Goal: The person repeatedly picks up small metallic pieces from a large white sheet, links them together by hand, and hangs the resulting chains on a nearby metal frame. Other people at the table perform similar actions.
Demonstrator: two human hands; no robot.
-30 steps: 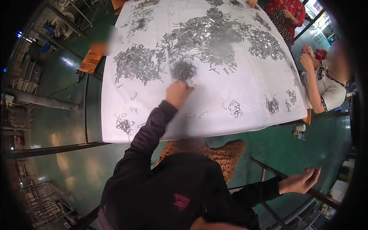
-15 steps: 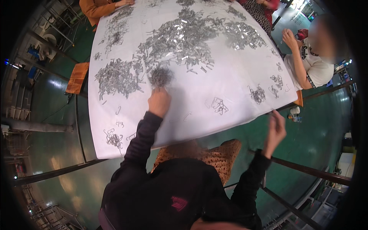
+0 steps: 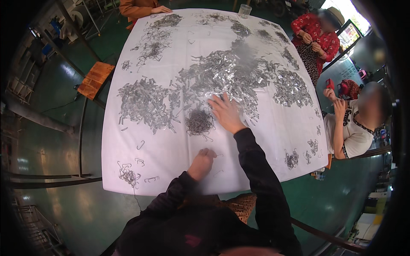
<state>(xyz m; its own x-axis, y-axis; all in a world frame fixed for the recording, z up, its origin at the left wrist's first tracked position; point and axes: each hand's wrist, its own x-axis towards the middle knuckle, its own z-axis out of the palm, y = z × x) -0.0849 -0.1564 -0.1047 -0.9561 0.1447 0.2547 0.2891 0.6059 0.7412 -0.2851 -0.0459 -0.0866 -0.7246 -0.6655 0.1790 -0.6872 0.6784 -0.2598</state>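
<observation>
Head view: right hand (image 3: pixel 227 114), fingers spread, reaches the heaped metal strips (image 3: pixel 220 73) at its fingertips; left hand (image 3: pixel 202 164), fingers curled, contents indiscernible; wire hooks (image 3: pixel 199 123) lie heaped beyond the left fingers; much appears undone, both heaps being large.

On the table (image 3: pixel 166 149), the central strip heap (image 3: pixel 224 70) lies behind the wire tangle (image 3: pixel 200 121), between left heap (image 3: pixel 147 104) and right heap (image 3: pixel 292 87); a hook cluster (image 3: pixel 128 176) lies near-left; a stool (image 3: pixel 96 79) stands beyond the left edge.
</observation>
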